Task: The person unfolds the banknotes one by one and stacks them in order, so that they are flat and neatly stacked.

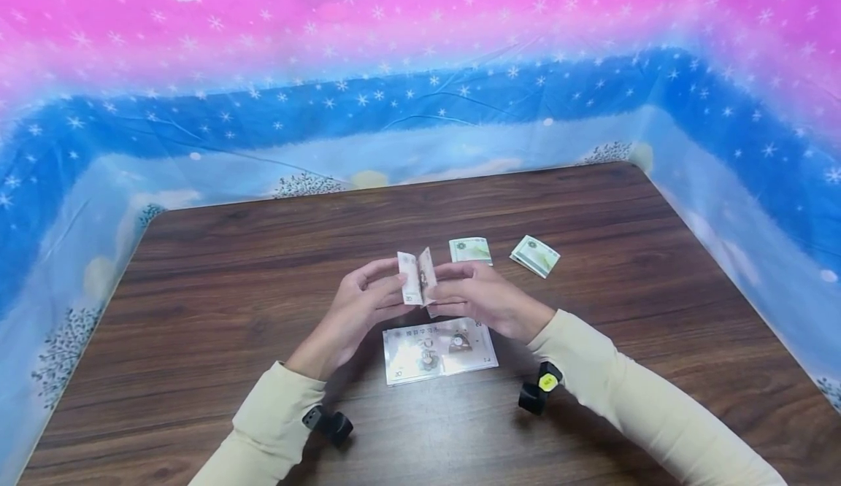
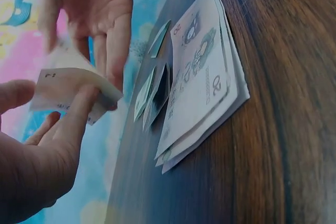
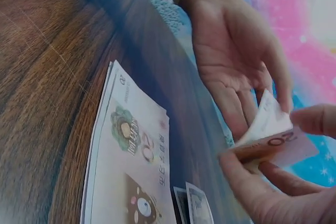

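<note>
Banknote [image 1: 412,283] well inside table's far edge [image 1: 394,191]

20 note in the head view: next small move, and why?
I'd probably press the 20 note's two raised panels together along the crease. They stand open in a V, the left hand and right hand hold opposite sides, and the green notes beyond look folded flat.
</note>
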### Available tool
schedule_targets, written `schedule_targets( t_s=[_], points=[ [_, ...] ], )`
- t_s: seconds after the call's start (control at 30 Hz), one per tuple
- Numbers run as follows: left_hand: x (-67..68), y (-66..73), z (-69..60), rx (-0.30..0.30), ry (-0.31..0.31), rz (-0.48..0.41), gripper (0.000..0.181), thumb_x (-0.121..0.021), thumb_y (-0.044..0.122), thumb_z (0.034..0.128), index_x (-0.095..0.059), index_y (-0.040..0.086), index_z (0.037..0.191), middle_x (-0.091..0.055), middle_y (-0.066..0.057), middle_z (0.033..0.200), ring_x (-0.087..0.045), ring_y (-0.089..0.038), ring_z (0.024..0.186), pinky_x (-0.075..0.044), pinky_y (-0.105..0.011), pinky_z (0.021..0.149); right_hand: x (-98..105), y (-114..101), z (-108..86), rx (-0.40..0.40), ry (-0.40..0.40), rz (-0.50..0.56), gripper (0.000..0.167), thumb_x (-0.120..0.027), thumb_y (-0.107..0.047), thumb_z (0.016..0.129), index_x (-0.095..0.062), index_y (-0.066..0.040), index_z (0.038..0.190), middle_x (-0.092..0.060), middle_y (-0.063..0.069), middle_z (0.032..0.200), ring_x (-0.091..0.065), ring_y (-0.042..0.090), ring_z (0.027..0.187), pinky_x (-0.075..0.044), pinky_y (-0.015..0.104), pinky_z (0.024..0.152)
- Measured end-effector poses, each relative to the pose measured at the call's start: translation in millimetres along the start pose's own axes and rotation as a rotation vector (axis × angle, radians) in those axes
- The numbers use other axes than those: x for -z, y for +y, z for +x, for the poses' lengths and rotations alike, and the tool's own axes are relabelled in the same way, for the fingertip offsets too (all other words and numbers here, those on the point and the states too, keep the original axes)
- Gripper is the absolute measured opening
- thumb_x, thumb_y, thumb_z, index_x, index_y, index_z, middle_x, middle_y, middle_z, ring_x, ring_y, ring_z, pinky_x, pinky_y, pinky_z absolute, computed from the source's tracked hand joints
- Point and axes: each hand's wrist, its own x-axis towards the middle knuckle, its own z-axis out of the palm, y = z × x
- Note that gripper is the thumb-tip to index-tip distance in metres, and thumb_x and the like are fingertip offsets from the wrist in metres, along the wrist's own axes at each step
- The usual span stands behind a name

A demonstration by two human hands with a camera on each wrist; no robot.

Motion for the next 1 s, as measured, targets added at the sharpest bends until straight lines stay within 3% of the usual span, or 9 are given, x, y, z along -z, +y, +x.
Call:
schedule_targets(
  t_s=[0.2,0.33,0.5,0.77,1.0],
  points=[
    [1.6,2.0,-3.7,-0.022,0.081,0.043,0.043,-0.056,-0.001,0.0966,-0.05,-0.006,0.139,-0.065,-0.028,0.121,-0.072,-0.025,0.095,-0.06,-0.042,0.09,8.8,-2.3,-4.5,-0.005,0.049,0.066,0.058,-0.054,0.007,0.09,-0.036,0.012,0.145,-0.055,0.031,0.131,-0.065,0.035,0.113,-0.053,0.046,0.102],
    [1.4,3.0,-5.5,-0.017,0.171,0.087,0.041,-0.063,-0.005,0.0937,-0.055,-0.005,0.134,-0.068,-0.025,0.115,-0.072,-0.021,0.09,-0.062,-0.041,0.083,14.0,-2.2,-6.4,0.009,0.108,0.051,0.049,-0.057,0.005,0.094,-0.044,0.011,0.141,-0.055,0.028,0.132,-0.065,0.031,0.113,-0.056,0.045,0.099],
    [1.3,1.8,-6.3,0.003,0.232,0.118,0.04,-0.068,-0.007,0.0911,-0.058,-0.005,0.13,-0.07,-0.022,0.109,-0.072,-0.021,0.086,-0.064,-0.04,0.078,18.7,0.2,-7.3,0.015,0.192,-0.007,0.042,-0.061,0.003,0.096,-0.051,0.012,0.135,-0.062,0.023,0.124,-0.069,0.024,0.103,-0.056,0.044,0.099],
    [5.8,-0.9,-7.2,0.034,0.235,0.078,0.038,-0.07,-0.01,0.0884,-0.059,-0.007,0.125,-0.072,-0.02,0.104,-0.073,-0.021,0.084,-0.063,-0.04,0.081,26.0,4.2,-8.1,0.025,0.241,-0.068,0.04,-0.067,0.002,0.093,-0.056,0.012,0.13,-0.07,0.018,0.114,-0.071,0.018,0.095,-0.059,0.031,0.088],
    [9.1,1.3,-12.0,0.044,0.18,0.166,0.031,-0.069,-0.006,0.088,-0.062,-0.008,0.118,-0.073,-0.02,0.1,-0.072,-0.021,0.082,-0.064,-0.037,0.078,35.5,3.5,-16.9,0.029,0.259,-0.25,0.033,-0.077,-0.008,0.089,-0.066,0.006,0.116,-0.075,0.01,0.097,-0.07,0.015,0.085,-0.059,0.029,0.079]
  ],
)
